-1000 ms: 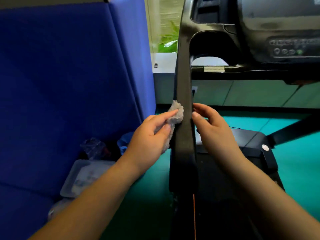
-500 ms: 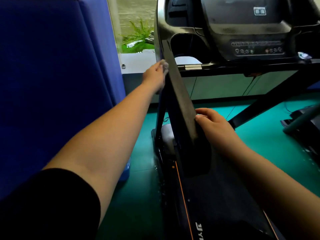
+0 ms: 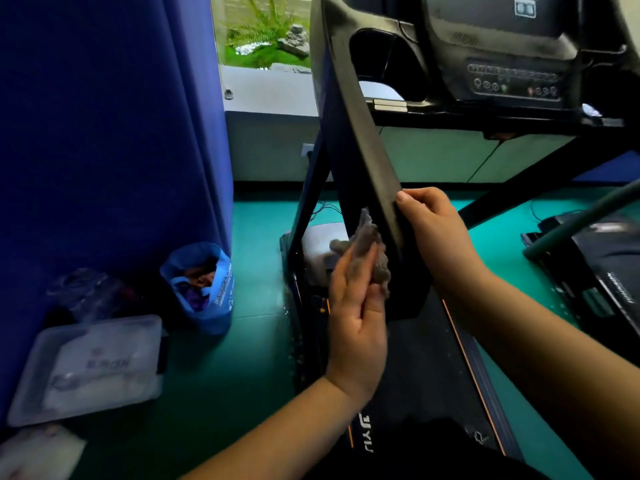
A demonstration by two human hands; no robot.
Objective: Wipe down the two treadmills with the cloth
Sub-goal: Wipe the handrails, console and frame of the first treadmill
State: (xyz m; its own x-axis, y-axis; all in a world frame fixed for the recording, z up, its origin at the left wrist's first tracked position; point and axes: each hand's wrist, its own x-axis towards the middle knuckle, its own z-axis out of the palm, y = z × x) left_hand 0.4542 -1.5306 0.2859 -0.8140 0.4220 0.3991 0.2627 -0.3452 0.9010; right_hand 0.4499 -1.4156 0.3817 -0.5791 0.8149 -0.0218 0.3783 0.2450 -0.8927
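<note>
A blue curtain [image 3: 104,150] fills the left of the frame. The treadmill [image 3: 426,375] takes the centre, its console [image 3: 512,81] at upper right and its black side rail [image 3: 360,150] slanting down from top centre to the middle. Green floor [image 3: 256,341] lies around it, and the second treadmill [image 3: 595,271] shows at the right edge. A clear plastic tray [image 3: 31,375] sits at lower left, with a blue bag [image 3: 221,306] just beside the curtain. My right grip [image 3: 436,233] is curled round the rail's right edge at mid frame. My left grip [image 3: 356,323] has its fingers stretched almost straight, pressing the grey cloth [image 3: 370,244] against the rail's left face, just below the right grip.
</note>
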